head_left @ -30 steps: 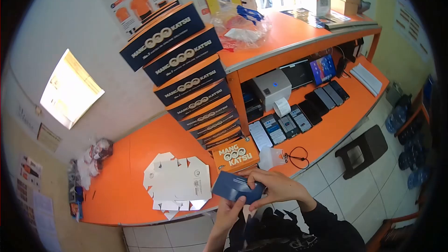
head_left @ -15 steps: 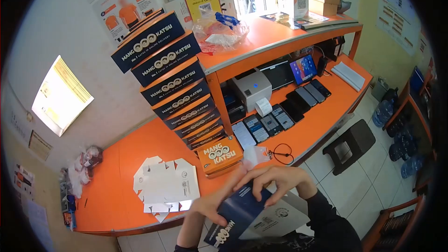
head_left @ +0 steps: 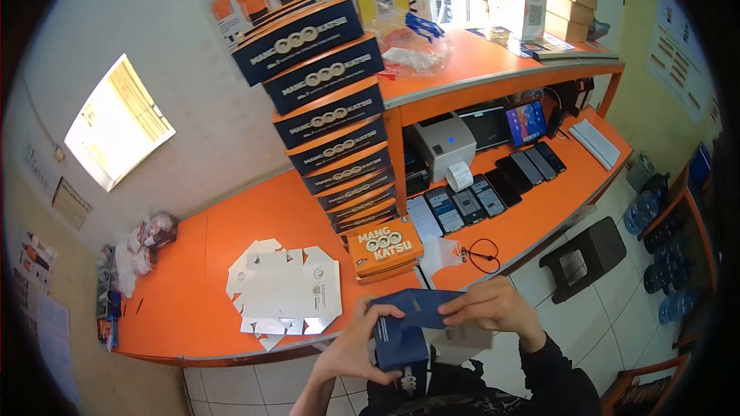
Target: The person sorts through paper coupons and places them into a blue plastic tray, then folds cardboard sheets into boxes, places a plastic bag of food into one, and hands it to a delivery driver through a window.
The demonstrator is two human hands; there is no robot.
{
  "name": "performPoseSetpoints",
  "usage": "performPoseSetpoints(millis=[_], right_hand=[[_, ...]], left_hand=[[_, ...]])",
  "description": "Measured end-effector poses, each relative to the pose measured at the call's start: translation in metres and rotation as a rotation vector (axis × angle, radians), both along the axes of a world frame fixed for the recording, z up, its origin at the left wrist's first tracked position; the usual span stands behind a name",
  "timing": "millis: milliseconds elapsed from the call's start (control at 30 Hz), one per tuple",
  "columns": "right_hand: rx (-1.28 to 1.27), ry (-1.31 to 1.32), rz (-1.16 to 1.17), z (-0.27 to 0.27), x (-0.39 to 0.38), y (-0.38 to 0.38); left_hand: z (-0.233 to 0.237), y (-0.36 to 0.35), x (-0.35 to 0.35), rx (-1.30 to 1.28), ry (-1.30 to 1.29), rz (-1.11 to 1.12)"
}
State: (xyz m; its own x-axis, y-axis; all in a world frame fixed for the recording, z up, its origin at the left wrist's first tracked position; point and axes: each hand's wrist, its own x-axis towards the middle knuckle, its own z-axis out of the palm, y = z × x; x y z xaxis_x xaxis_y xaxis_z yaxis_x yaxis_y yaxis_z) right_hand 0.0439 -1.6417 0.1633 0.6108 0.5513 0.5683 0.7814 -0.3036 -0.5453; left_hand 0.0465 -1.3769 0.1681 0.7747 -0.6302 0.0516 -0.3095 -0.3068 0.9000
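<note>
Head view: your left hand (head_left: pixel 348 348) grips the dark-blue carton (head_left: pixel 402 339) by its side; your right hand (head_left: pixel 497 310) pinches its upper flap. You hold it before your body, close to the front edge of the desk (head_left: pixel 185 293). White cardboard blanks (head_left: pixel 281 289) lie near that edge, bare surface leftward, orange box (head_left: pixel 385 245) just beside them rightward.

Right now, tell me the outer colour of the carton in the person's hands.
The carton is dark blue outside, as the head view shows.
</note>
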Motion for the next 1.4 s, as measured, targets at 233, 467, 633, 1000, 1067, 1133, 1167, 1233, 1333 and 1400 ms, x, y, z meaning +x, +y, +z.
performPoseSetpoints(millis=[233, 467, 633, 1000, 1067, 1133, 1167, 1233, 1333, 1400], right_hand=[[0.317, 0.227, 0.088, -0.006, -0.005, 0.064], [0.052, 0.599, 0.636, -0.024, 0.005, 0.106], [-0.366, 0.447, 0.032, -0.035, -0.002, 0.126], [0.144, 0.296, -0.001, -0.095, -0.001, 0.200], [0.213, 0.143, -0.124, -0.098, 0.015, 0.190], [0.281, 0.265, -0.507, -0.097, 0.032, 0.198], [0.276, 0.372, -0.409, -0.103, 0.032, 0.202], [0.275, 0.562, -0.217, -0.124, 0.025, 0.212], [0.017, 0.648, -0.348, -0.104, 0.003, 0.219], [0.078, 0.727, -0.363, -0.097, -0.004, 0.222]], left_hand=[[-0.022, 0.011, -0.021, -0.459, 0.096, 0.084], [-0.088, 0.062, 0.007, -1.226, 0.834, 0.561], [-0.140, 0.074, 0.004, -1.162, 1.086, 0.887], [-0.109, 0.086, -0.024, -1.237, 1.260, 0.566], [-0.111, 0.092, -0.026, -1.251, 1.178, 0.650], [-0.129, 0.101, -0.040, -1.113, 1.141, 0.630], [-0.137, 0.103, -0.046, -0.971, 1.140, 0.567], [-0.135, 0.104, -0.046, -0.594, 0.642, 0.640], [-0.095, 0.105, -0.029, -0.236, 0.129, 0.610], [-0.074, 0.099, -0.027, 0.084, -0.101, 0.543]])
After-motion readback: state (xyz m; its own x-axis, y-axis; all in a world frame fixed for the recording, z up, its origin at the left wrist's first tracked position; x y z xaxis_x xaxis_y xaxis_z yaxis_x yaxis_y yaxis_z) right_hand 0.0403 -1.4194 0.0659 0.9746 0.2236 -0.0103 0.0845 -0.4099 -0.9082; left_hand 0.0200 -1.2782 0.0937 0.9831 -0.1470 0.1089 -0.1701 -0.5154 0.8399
